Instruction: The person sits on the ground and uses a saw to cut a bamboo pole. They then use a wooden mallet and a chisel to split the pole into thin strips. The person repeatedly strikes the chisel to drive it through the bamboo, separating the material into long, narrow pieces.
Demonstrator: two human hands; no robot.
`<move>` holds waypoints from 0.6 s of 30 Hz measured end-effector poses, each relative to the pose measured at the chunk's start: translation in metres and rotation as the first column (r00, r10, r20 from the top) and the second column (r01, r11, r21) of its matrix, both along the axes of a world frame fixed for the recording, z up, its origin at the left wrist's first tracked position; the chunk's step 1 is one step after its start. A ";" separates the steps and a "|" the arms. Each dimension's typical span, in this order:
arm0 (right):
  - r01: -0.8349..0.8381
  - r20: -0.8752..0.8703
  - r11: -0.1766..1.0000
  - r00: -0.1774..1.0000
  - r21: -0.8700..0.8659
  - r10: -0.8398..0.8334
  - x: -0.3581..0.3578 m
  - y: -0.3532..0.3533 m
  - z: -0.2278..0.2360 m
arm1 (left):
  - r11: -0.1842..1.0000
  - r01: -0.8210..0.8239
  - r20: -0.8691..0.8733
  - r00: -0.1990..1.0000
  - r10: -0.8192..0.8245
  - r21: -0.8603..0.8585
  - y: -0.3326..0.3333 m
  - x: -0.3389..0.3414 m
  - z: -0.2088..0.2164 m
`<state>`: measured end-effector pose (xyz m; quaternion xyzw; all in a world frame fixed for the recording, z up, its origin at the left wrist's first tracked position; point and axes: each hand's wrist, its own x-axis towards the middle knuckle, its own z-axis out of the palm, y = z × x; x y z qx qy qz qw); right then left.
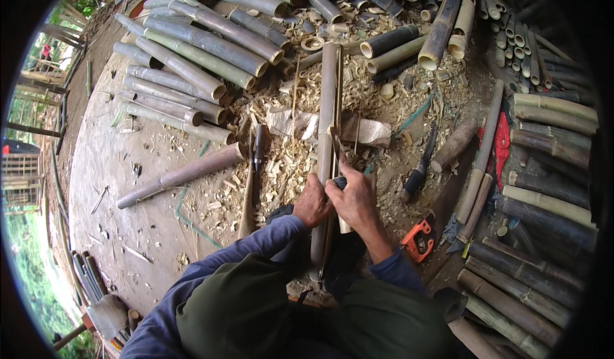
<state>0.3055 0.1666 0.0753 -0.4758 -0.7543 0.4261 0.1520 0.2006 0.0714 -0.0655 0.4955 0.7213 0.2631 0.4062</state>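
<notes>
A long brown bamboo pole (326,113) runs lengthwise in front of me, from between my legs out over the shavings. My left hand (311,202) is closed around the pole at its lower half. Just to the right, my right hand (357,200) is closed on a knife with a dark handle (339,183), its index finger stretched forward along the tool. The knife's narrow blade (336,143) lies against the pole's right side, partly hidden by the fingers. Thin split strips show along that same side. Under the pole lies a pale, rough block (366,131).
Cut bamboo lengths (204,36) are stacked at the far left, with more piled (550,135) on the right. An orange saw handle (419,238), a dark-handled tool (414,183) and a chisel-like tool (258,147) lie nearby. Wood shavings (281,183) cover the ground; one loose bamboo piece (182,175) rests left.
</notes>
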 end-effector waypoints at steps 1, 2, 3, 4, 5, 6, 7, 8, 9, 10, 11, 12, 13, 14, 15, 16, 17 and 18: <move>0.022 -0.007 1.000 1.000 0.003 -0.022 -0.003 -0.001 0.000 | 0.999 0.020 -0.033 0.999 -0.019 0.028 -0.002 0.000 -0.004; 0.045 -0.013 0.999 0.999 0.006 -0.045 -0.005 0.002 0.001 | 0.998 0.019 -0.045 0.999 -0.017 0.053 -0.004 0.001 -0.008; 0.017 0.001 1.000 1.000 -0.024 -0.017 -0.007 0.010 0.002 | 0.997 0.018 -0.057 0.998 -0.013 0.079 -0.004 0.002 -0.012; -0.006 0.012 0.999 1.000 -0.052 0.007 -0.010 0.019 0.005 | 0.994 0.021 -0.071 0.997 -0.014 0.107 0.000 0.002 -0.011; -0.030 0.022 0.996 0.999 -0.080 0.032 -0.010 0.024 0.007 | 0.998 0.008 -0.052 0.999 -0.005 0.065 0.001 0.004 -0.009; -0.002 -0.003 0.998 1.000 -0.067 0.002 -0.007 0.021 0.006 | 1.000 -0.004 -0.035 0.999 0.005 0.022 0.002 0.005 -0.007; 0.011 -0.038 0.998 0.999 -0.055 -0.013 -0.007 0.012 0.001 | 0.994 -0.022 -0.077 0.997 0.030 0.105 -0.004 0.001 -0.016; 0.031 -0.070 0.999 0.997 -0.041 -0.033 -0.006 0.005 -0.006 | 0.994 0.033 -0.110 0.994 -0.022 0.102 -0.001 -0.003 -0.016; 0.031 -0.144 0.993 0.990 0.115 -0.014 -0.003 -0.005 -0.013 | 0.992 0.086 -0.143 0.987 -0.072 0.096 0.001 -0.007 -0.016; 0.029 -0.125 0.992 0.992 0.122 -0.014 0.000 -0.007 -0.014 | 0.993 0.085 -0.108 0.991 -0.076 0.083 0.000 -0.003 -0.009; 0.026 -0.106 0.991 0.994 0.129 -0.012 0.002 -0.009 -0.014 | 0.994 0.085 -0.081 0.994 -0.079 0.070 0.000 -0.003 0.002; 0.021 -0.088 0.991 0.996 0.135 -0.010 0.003 -0.010 -0.015 | 0.994 0.077 -0.073 0.995 -0.071 0.076 -0.002 0.002 -0.005; 0.024 -0.070 0.995 0.997 0.100 -0.017 0.000 -0.005 -0.016 | 0.994 0.063 -0.076 0.996 -0.057 0.090 -0.001 0.001 -0.007; 0.028 -0.078 0.996 0.997 0.081 -0.022 -0.004 -0.004 -0.015 | 0.993 0.049 -0.079 0.996 -0.041 0.103 0.000 0.000 -0.009; 0.032 -0.087 0.998 0.996 0.063 -0.026 -0.008 -0.004 -0.013 | 0.991 0.084 -0.128 0.989 -0.071 0.101 -0.002 -0.004 -0.010; 0.042 -0.090 0.998 0.995 0.043 -0.038 -0.010 -0.002 -0.011 | 0.990 0.052 -0.103 0.994 -0.039 0.129 -0.002 -0.003 -0.007; 0.060 -0.088 0.998 0.994 0.021 -0.058 -0.014 0.003 -0.013 | 0.988 0.019 -0.078 0.997 -0.007 0.156 -0.002 -0.001 -0.004; 0.077 -0.086 0.997 0.993 0.000 -0.077 -0.020 0.012 -0.017 | 0.995 0.006 -0.074 0.997 0.002 0.100 -0.005 0.000 0.000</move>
